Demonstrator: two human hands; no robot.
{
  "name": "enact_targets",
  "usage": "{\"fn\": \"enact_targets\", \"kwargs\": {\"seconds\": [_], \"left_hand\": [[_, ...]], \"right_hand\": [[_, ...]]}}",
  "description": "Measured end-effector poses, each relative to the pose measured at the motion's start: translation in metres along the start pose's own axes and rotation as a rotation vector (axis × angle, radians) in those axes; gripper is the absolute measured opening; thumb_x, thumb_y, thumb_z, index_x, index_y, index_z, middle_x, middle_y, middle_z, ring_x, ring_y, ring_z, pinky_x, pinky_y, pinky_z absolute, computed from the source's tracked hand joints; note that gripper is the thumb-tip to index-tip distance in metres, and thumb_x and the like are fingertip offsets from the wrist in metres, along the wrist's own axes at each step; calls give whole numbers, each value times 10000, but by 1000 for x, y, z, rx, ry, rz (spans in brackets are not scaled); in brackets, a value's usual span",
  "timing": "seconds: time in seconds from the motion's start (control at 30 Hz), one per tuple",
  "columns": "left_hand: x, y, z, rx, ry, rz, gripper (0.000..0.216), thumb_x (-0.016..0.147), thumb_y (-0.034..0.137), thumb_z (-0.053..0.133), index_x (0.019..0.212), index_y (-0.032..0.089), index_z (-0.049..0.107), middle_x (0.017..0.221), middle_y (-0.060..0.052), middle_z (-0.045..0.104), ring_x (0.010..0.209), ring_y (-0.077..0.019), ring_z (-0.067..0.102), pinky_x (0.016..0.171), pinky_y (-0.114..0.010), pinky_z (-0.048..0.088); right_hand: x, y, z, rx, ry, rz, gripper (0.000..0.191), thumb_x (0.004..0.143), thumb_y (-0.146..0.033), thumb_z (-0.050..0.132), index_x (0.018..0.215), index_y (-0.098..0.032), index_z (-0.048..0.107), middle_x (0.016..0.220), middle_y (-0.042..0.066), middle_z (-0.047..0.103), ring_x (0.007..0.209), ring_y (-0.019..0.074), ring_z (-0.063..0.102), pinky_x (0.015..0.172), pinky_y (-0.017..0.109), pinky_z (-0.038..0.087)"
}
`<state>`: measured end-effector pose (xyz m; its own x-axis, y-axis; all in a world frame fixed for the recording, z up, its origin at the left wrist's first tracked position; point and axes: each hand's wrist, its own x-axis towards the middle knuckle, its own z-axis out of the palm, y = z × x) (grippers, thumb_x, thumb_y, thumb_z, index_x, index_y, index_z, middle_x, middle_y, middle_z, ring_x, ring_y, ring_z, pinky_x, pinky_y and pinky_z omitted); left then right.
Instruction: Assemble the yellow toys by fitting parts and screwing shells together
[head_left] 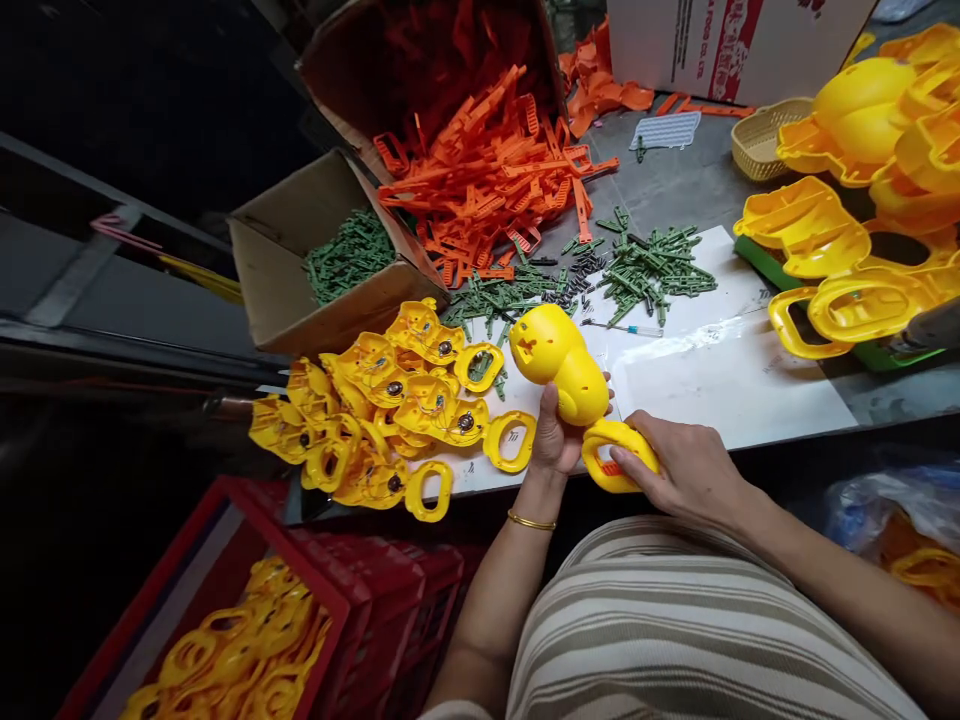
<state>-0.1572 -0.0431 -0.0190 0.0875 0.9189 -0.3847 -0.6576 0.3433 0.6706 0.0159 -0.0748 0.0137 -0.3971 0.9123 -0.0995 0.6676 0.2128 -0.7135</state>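
Note:
A yellow plastic toy body with a ring handle is held over the table's front edge. My left hand is closed around its lower middle, thumb up along the shell. My right hand grips the ring handle from the right, fingers wrapped over it; a bit of orange shows inside the ring. A heap of yellow half shells with ring handles lies just left of my hands.
Orange plastic strips spill from a cardboard box. A smaller box holds green pins; more green pins lie on white paper. Stacked yellow shells fill the right. A red crate holds yellow parts below.

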Motion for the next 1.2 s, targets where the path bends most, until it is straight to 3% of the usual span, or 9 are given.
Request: {"fn": "enact_targets", "kwargs": {"seconds": [0.17, 0.3, 0.47, 0.57, 0.67, 0.8, 1.03, 1.13, 1.2], "left_hand": [[-22, -16, -7, -74, -123, -109, 738, 588, 658, 778, 1115, 153, 671, 1043, -139, 746, 979, -336, 708, 883, -470, 552], [-34, -34, -6, 70, -124, -81, 734, 572, 587, 826, 1141, 150, 673, 1087, -140, 741, 1101, -380, 673, 978, -508, 516], [-49, -45, -1, 501, -169, 32, 623, 648, 351, 893, 1212, 215, 665, 1224, -98, 710, 1220, -308, 621, 1083, -454, 468], [-56, -33, -3, 510, -239, 70, 744, 668, 518, 866, 1314, 234, 628, 1265, -120, 692, 1204, -324, 631, 1069, -465, 480], [-59, -13, -3, 425, -220, 234, 909, 717, 687, 748, 1495, 321, 455, 1434, -102, 586, 1296, -324, 571, 1093, -441, 464], [-59, 6, 10, 777, -216, 384, 657, 808, 602, 715, 1369, 276, 616, 1386, -98, 604, 1307, -300, 553, 1115, -391, 439], [-65, -8, 28, 1079, -101, 684, 557, 832, 579, 700, 1267, 232, 679, 1142, -98, 648, 1067, -237, 638, 961, -355, 531], [-57, -12, 28, 1110, -47, 679, 546, 841, 605, 671, 1216, 208, 691, 1026, -82, 636, 965, -210, 644, 844, -309, 558], [-50, -9, 25, 1096, -83, 595, 612, 821, 639, 670, 1254, 208, 646, 1118, -98, 627, 1005, -212, 639, 777, -272, 564]], "right_hand": [[2, 0, -4, 323, 205, -32, 593, 857, -621, 564, 1273, -199, 588, 1166, 124, 678, 998, 271, 667, 840, 411, 528], [17, 3, -3, 530, 139, -39, 932, 766, -727, 618, 1466, -141, 434, 1447, 191, 525, 1320, 344, 519, 1113, 520, 416], [20, 8, -14, 766, 61, -29, 1159, 667, -760, 711, 1551, -127, 310, 1483, 184, 492, 1300, 353, 540, 1120, 494, 434], [13, 15, -20, 842, 34, -75, 1092, 663, -707, 759, 1521, -158, 365, 1379, 150, 572, 1210, 321, 600, 1065, 443, 488], [6, 19, -20, 832, 10, -111, 942, 694, -621, 786, 1463, -214, 424, 1328, 119, 593, 1170, 293, 619, 1033, 418, 508], [0, 17, -13, 787, -5, -142, 754, 770, -644, 698, 1368, -231, 495, 1360, 112, 565, 1227, 297, 578, 1058, 430, 482], [2, 8, 7, 980, 312, 55, 567, 927, -688, 393, 1142, -227, 644, 984, 70, 662, 914, 229, 651, 808, 344, 548], [13, 13, 9, 1000, 337, 102, 549, 947, -654, 360, 1065, -214, 666, 976, 73, 669, 915, 225, 652, 821, 348, 545], [20, 18, 8, 995, 334, 169, 570, 939, -666, 339, 1060, -211, 660, 1000, 78, 673, 914, 223, 655, 814, 349, 546]]}}
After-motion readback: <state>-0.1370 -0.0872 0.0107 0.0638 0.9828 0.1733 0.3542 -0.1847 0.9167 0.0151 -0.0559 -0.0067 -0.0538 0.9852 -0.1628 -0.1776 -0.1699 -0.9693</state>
